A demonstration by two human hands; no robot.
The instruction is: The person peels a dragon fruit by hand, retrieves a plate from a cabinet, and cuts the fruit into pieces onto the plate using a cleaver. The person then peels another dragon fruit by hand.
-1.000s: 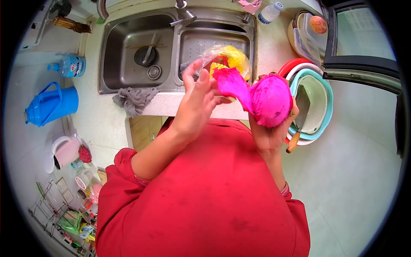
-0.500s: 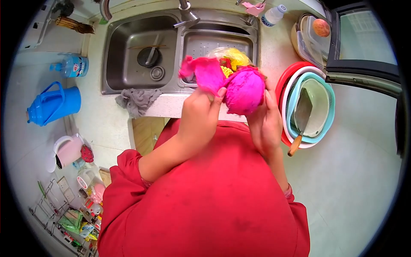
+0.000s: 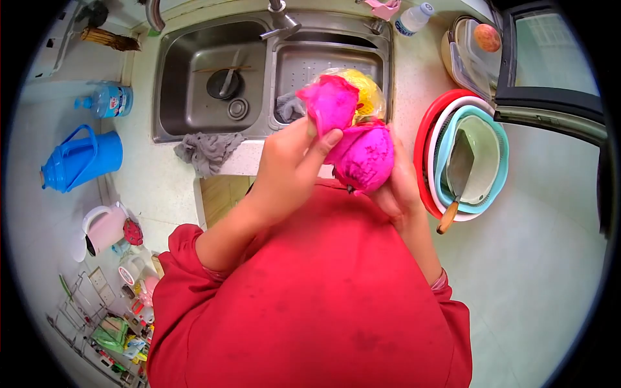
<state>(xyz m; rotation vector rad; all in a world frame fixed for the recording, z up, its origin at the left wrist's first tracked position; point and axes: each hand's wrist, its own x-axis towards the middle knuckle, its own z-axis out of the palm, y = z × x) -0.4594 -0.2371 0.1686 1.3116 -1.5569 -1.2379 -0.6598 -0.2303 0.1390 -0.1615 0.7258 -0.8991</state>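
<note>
While L hand (image 3: 288, 165) is pinching the pink peel flap (image 3: 331, 103) btwn thumb & fingers, R hand (image 3: 402, 187) is cupping the magenta fruit (image 3: 365, 158) from its R side, some fingertips hidden behind it. Fruit is being held midair nr the sink (image 3: 268, 84)'s front edge, touching the flap. Beyond, yellow-filled plastic bag (image 3: 370, 97) is sitting at R basin (image 3: 294, 74). Grey cloth (image 3: 207, 152) is lying L of hands; cleaver (image 3: 460, 165) is resting across stacked bowls (image 3: 486, 165), R.

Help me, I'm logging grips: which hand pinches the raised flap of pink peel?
The left hand, gripping that peel; the right hand instead supports the round fruit from the other side.
</note>
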